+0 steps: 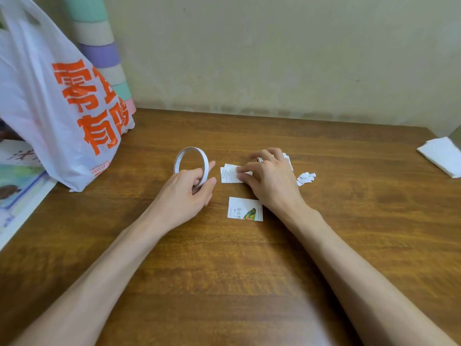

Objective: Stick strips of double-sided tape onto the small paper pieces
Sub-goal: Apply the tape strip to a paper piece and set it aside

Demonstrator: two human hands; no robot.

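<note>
My left hand holds a thin white roll of double-sided tape upright on the wooden table. Just to its right, my right hand presses its fingertips onto a small stack of printed paper pieces. A separate paper piece with a green and orange picture lies flat nearer to me, below both hands. Small white scraps sit right of my right hand, and more paper bits show behind it, partly hidden.
A white plastic bag with orange characters stands at the left, with pastel-banded rolls behind it and printed sheets beneath. Folded white paper lies at the table's far right edge. A beige wall borders the back.
</note>
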